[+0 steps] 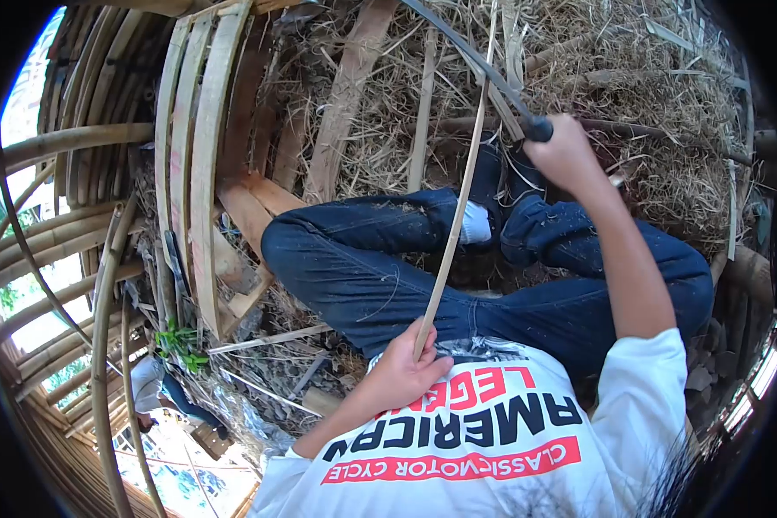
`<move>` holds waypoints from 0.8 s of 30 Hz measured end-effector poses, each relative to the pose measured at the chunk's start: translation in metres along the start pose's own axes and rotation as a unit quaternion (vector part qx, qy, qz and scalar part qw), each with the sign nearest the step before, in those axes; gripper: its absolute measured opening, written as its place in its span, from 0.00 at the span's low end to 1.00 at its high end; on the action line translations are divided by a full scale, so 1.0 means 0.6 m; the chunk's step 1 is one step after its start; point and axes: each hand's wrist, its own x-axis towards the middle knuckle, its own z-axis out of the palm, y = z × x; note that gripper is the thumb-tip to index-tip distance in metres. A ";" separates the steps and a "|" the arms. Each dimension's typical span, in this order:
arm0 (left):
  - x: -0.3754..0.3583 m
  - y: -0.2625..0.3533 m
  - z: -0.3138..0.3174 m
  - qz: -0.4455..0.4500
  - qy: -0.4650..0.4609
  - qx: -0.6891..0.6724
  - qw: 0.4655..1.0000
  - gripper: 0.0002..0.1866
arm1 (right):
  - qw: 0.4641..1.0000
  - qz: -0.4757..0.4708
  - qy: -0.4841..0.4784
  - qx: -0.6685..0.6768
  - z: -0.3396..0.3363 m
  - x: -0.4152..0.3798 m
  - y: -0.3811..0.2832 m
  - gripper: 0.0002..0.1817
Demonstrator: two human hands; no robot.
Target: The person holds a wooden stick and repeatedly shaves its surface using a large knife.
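Observation:
My left hand [405,369] is closed around the lower end of a long thin bamboo strip [459,203], close to my belly. The strip slants up past my knees and out at the top of the view. My right hand [565,155] grips the black handle of a machete [498,82], out over my lower legs. Its long grey blade points up and left and crosses the strip in this view; the tip runs out of the frame. My crossed legs in dark jeans [354,250] lie beneath both hands.
Fine shavings [630,78] cover the ground ahead and to the right. Wooden slats [207,147] stand at my left, beside a bamboo pole fence [60,259]. Another person [168,388] is at the lower left, near a small green plant [180,345].

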 end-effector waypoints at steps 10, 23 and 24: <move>0.004 -0.022 0.017 0.003 0.036 0.065 0.997 0.15 | 0.986 -0.032 -0.163 0.014 0.060 -0.277 -0.073 0.11; 0.002 -0.016 0.017 0.013 0.038 0.102 0.994 0.19 | 0.977 -0.072 -0.147 -0.134 0.041 -0.270 -0.085 0.11; 0.002 -0.019 0.018 0.012 0.040 0.100 0.994 0.19 | 0.978 -0.079 -0.146 -0.129 0.043 -0.268 -0.082 0.11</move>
